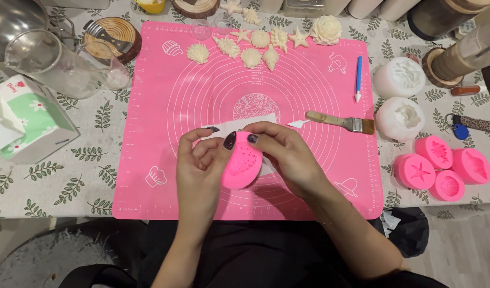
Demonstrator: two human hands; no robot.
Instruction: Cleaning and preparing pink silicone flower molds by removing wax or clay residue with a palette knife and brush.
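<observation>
Leaf-patterned cloth covers the tabletop (85, 160), and on it lies a big pink baking mat (202, 80) with printed circles. At the far left I see a clear glass jug (47, 61) and, nearer to me, a green and white tissue box (34, 120). To the right of the mat stand two white round moulds (399, 98), and below them four pink moulds (442, 168) sit close together. Along the far edge of the mat there is a row of cream shell and starfish casts (250, 45). A flat brush (343, 121) and a blue-handled tool (358, 77) lie on the right part of the mat.

Over the near middle of the mat I hold one pink silicone mould (242, 165) in both hands. My left hand (199, 168) supports it from the left with the fingers curled and the thumb pressed on its top edge. My right hand (287, 157) grips the right side, its fingers pinching the rim.
</observation>
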